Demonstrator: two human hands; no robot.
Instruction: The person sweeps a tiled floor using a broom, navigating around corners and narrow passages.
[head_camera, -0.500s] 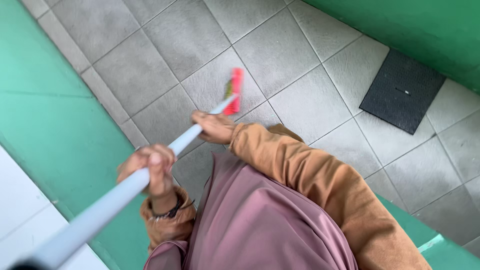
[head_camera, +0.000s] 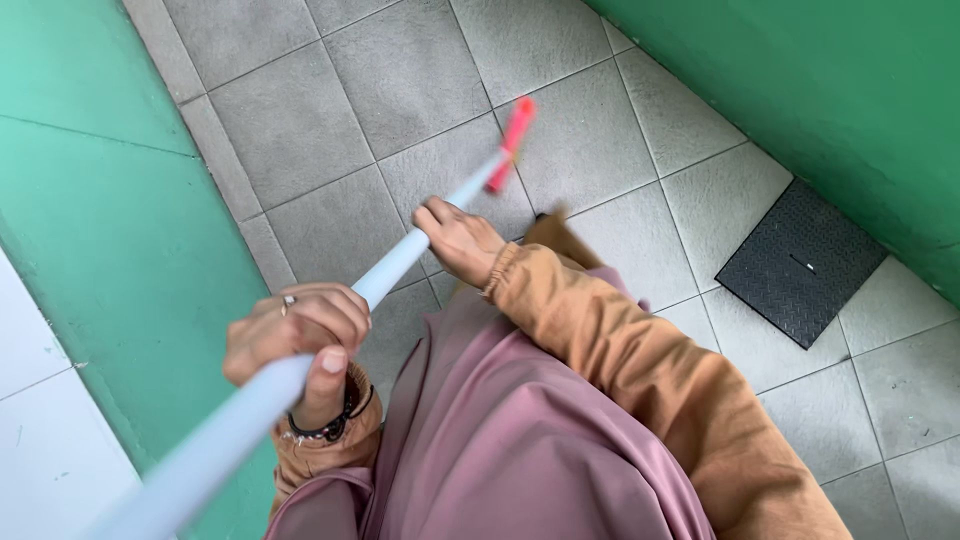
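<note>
A long pale blue-white pole runs from the bottom left up to a red head that rests on the grey tiled floor. My left hand grips the pole near its upper end; it wears a ring and dark bead bracelets. Farther down the pole, my right hand is closed around it, coming out of an orange-brown sleeve. Below the hands hangs a mauve garment.
A green wall runs along the right, with a black square cover plate set in the floor at its foot. Another green wall stands on the left, with white tiles beneath it.
The view has shifted, so the black plate sits lower and farther right. The red head now lies farther out on the floor, and both hands keep their grip.
</note>
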